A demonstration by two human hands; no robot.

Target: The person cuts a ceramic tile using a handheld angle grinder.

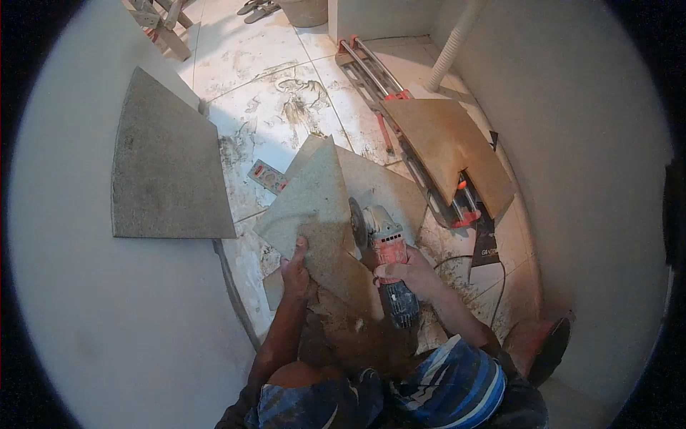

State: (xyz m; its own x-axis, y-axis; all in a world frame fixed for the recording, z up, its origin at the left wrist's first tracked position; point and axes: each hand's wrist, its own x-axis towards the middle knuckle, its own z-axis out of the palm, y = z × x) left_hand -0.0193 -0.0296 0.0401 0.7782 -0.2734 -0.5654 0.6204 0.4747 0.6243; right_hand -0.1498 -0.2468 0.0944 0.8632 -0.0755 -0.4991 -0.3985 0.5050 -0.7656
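My right hand [409,276] is wrapped round the red and black body of an angle grinder [389,250]. The grinder's disc [358,222] points forward, right beside the edge of a cut floor tile [319,204]. My left hand [296,274] grips this pale, pointed tile at its near left edge, thumb on top and the other fingers hidden beneath. The tile is tilted up over my lap. Under it, another light tile piece [396,191] lies on the floor. A small grey and red packet [267,176] rests just beyond the tile's left corner.
A grey tile [168,164] leans on the left wall. To the right, a manual tile cutter [375,79] carries a brown tile [439,136] with a notch cut in it. A black cord [504,275] crosses the dusty floor [264,93]. A bucket [306,12] stands far back.
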